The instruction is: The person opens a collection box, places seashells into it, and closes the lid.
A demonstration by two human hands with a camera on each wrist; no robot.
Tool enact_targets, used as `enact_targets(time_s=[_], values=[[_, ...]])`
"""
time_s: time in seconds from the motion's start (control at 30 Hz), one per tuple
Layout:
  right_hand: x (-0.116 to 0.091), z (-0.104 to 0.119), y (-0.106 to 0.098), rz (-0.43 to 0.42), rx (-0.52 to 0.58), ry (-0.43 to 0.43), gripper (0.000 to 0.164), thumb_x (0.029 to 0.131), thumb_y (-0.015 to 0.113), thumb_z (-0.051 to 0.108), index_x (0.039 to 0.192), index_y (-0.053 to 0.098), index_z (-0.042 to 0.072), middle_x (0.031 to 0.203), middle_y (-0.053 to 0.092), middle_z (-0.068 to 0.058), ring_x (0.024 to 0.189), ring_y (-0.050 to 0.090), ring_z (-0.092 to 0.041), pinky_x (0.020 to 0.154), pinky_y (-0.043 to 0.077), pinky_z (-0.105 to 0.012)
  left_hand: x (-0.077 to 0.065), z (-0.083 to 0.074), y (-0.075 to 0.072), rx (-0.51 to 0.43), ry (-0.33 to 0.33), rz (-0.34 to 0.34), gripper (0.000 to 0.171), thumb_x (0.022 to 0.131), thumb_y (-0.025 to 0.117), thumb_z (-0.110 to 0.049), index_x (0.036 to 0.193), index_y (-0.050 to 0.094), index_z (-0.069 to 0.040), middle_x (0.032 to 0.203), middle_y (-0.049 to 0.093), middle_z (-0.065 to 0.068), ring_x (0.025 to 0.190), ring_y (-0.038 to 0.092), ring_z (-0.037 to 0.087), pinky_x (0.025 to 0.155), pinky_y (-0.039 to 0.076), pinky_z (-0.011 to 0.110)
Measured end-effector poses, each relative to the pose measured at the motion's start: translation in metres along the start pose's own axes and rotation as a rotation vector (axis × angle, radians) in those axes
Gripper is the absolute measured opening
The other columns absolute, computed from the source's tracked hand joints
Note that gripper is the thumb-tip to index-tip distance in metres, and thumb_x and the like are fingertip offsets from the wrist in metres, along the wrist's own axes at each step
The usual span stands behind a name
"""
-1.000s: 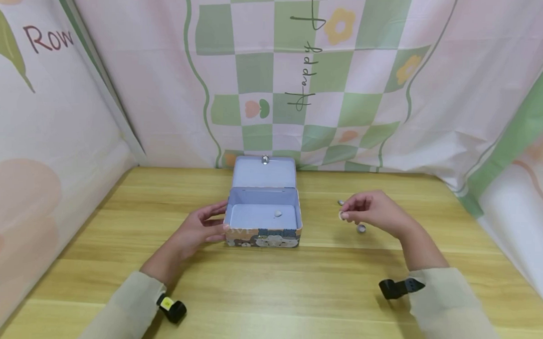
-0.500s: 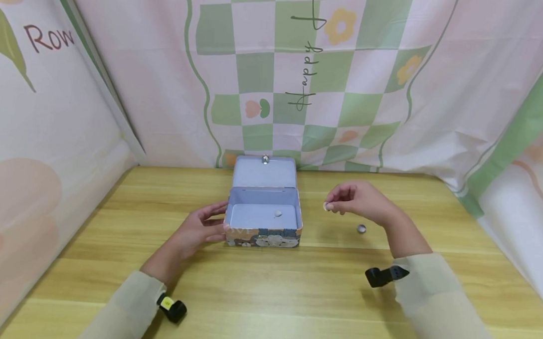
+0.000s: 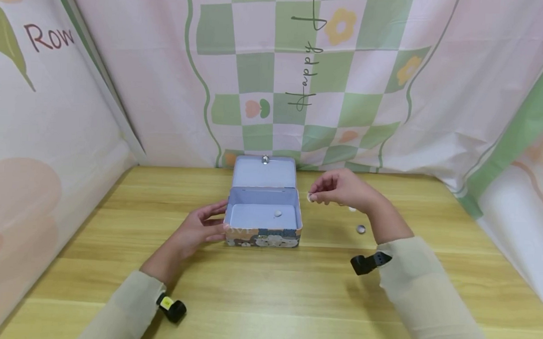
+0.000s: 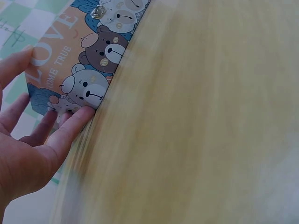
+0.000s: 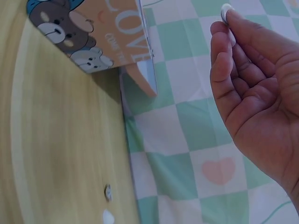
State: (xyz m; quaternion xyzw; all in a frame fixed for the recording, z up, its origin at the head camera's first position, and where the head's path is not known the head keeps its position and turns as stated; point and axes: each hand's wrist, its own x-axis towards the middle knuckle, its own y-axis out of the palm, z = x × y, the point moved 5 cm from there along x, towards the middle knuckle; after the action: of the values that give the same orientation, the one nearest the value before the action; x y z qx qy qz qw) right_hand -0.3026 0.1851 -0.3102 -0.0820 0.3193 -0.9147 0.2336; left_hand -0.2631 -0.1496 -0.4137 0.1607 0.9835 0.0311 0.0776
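A tin box (image 3: 263, 237) printed with cartoon bears stands on the table, its lid (image 3: 264, 173) raised at the back. Inside lies one small whitish shell-like piece (image 3: 277, 213). My left hand (image 3: 202, 231) rests against the box's left end with spread, fairly straight fingers; the left wrist view shows its fingertips touching the printed tin box (image 4: 100, 56). To the right of the box, above the table, my right hand (image 3: 342, 188) pinches another small pale, flat piece (image 5: 226, 13) between thumb and finger. The other fingers of my right hand (image 5: 261, 88) are curled.
On the wooden table (image 3: 267, 299), right of the box, lie a small grey round piece (image 3: 361, 229) and a white piece (image 3: 352, 208) partly behind my right hand. The right wrist view shows a patterned piece (image 5: 108, 192). A checked curtain (image 3: 288, 75) hangs behind.
My right hand has carried the pinched piece leftward and up from beside the loose pieces toward the box. My left hand and the tin box have stayed put.
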Motion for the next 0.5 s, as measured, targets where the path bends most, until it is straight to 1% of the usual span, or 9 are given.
enact_targets(time_s=[0.2, 0.27, 0.43, 0.5], values=[[0.014, 0.013, 0.003, 0.024, -0.012, -0.017, 0.02, 0.088, 0.075, 0.024, 0.098, 0.071, 0.007, 0.087, 0.071, -0.006, 0.078, 0.064, -0.025, 0.068, 0.058, -0.035, 0.0, -0.001, 0.0, 0.004, 0.004, 0.003, 0.075, 0.085, 0.072, 0.001, 0.15, 0.038, -0.012, 0.15, 0.036, 0.014, 0.128, 0.044, 0.037, 0.093, 0.054, 0.039], [0.019, 0.016, 0.005, 0.035, -0.01, -0.008, 0.021, 0.088, 0.075, 0.023, 0.099, 0.07, 0.006, 0.088, 0.071, -0.006, 0.079, 0.065, -0.025, 0.07, 0.058, -0.035, 0.0, -0.001, 0.0, 0.005, 0.005, 0.004, 0.075, 0.084, 0.072, 0.001, 0.15, 0.038, -0.012, 0.15, 0.036, 0.014, 0.128, 0.044, 0.037, 0.093, 0.054, 0.039], [0.03, 0.027, 0.011, 0.079, -0.018, -0.021, 0.018, 0.087, 0.075, 0.022, 0.097, 0.071, 0.007, 0.086, 0.071, -0.007, 0.078, 0.065, -0.026, 0.07, 0.058, -0.036, -0.001, -0.001, 0.0, 0.003, 0.005, 0.008, 0.075, 0.085, 0.072, 0.001, 0.15, 0.038, -0.012, 0.15, 0.036, 0.014, 0.129, 0.044, 0.038, 0.093, 0.054, 0.039], [0.034, 0.032, 0.014, 0.102, -0.043, -0.028, 0.016, 0.087, 0.075, 0.022, 0.096, 0.071, 0.009, 0.086, 0.071, -0.006, 0.077, 0.064, -0.025, 0.069, 0.058, -0.036, -0.001, -0.001, 0.0, 0.003, 0.004, 0.009, 0.075, 0.085, 0.072, 0.001, 0.15, 0.038, -0.012, 0.15, 0.036, 0.014, 0.129, 0.044, 0.038, 0.093, 0.054, 0.039]])
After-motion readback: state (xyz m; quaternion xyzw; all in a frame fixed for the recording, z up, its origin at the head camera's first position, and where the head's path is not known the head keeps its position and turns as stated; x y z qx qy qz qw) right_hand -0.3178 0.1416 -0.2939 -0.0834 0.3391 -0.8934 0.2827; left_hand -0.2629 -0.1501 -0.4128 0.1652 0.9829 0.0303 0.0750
